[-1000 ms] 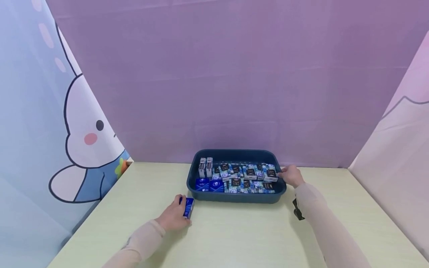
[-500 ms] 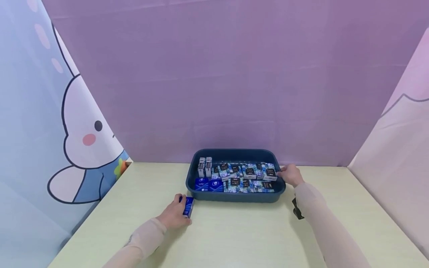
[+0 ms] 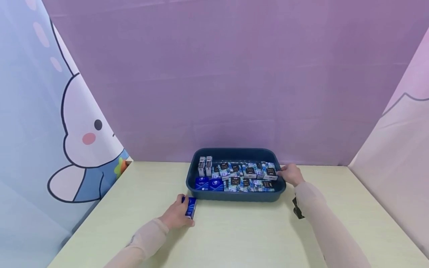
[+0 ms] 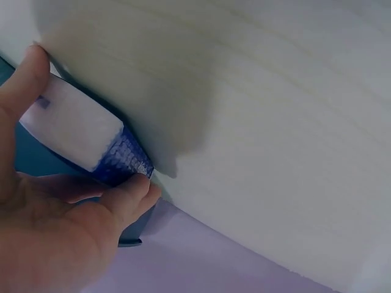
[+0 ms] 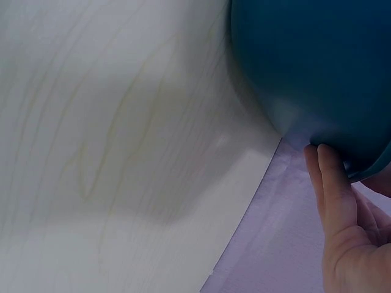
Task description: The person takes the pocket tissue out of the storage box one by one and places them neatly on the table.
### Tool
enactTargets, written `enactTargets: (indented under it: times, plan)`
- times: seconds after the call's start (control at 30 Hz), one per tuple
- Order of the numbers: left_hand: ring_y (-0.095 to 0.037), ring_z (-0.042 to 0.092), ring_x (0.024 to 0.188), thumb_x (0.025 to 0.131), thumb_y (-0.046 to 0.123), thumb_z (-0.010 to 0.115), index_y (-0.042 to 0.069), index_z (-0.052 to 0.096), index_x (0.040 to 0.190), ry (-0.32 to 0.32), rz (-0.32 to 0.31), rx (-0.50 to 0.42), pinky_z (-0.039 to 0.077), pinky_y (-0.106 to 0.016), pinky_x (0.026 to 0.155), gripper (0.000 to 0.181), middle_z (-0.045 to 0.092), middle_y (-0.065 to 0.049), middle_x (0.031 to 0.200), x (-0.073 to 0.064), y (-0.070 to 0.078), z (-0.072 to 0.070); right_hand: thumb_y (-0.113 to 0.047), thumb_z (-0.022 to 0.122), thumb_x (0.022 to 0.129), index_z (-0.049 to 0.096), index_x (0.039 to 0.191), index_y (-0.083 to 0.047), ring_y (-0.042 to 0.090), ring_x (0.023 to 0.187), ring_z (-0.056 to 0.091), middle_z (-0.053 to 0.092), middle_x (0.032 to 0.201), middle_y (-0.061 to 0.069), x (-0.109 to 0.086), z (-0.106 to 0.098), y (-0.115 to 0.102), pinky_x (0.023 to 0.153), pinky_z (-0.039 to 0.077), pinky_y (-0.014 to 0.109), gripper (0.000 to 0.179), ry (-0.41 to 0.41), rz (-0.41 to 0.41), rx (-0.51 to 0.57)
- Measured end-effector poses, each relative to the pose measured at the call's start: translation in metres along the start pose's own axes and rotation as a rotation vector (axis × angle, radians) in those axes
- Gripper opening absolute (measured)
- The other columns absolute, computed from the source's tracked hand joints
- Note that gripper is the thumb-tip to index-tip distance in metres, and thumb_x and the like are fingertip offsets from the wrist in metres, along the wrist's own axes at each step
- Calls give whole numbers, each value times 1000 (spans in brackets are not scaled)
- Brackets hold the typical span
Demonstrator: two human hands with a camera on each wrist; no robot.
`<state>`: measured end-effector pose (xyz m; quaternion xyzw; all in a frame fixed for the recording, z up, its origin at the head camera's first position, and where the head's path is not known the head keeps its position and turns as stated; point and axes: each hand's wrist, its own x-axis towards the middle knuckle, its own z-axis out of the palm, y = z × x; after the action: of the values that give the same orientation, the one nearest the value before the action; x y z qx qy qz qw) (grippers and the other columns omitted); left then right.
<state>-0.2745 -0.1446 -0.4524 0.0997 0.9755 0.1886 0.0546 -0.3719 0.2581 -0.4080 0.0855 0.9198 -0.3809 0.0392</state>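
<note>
In the head view my left hand (image 3: 175,213) pinches a blue tissue pack (image 3: 191,207) on the table, close to the front left corner of a dark teal basin (image 3: 234,196). The left wrist view shows the pack's white side (image 4: 76,119), with the thumb at one end and fingertips at the other. My right hand (image 3: 291,175) grips the basin's right rim. From the right wrist, its fingers lie against the outer wall (image 5: 305,67), under the rim. Inside the basin are two blue packs (image 3: 216,185), two upright packs (image 3: 209,167) and several flower-patterned packs (image 3: 249,171).
The pale wooden table (image 3: 234,234) spreads in front of the basin. A purple cloth (image 3: 234,82) hangs right behind it. Under the right forearm shows a black strap-like piece (image 3: 297,209). A rabbit-printed cloth (image 3: 83,130) hangs at the left.
My left hand has shifted slightly to the right with the tissue pack. The right hand and the basin stay about where they were.
</note>
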Motion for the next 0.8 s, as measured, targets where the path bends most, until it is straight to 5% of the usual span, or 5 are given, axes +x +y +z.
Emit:
enactTargets:
  times: [0.4,0.8]
  plan:
    - [-41,46,116,66,31,80,-11,27,138,-4,-16,8,39,-49,99,99,25,-29,140,-2,10,2,-8,51,91,54,115,16,39,102,58,57,115,31,-3,-1,-3,87,48,47,34,1,6,10]
    - [-45,27,131,69,32,78,-13,26,138,-13,-21,17,32,-50,105,98,14,-33,146,-1,12,5,-8,50,91,53,116,16,38,101,58,56,115,31,-4,-1,-4,88,48,48,34,2,2,4]
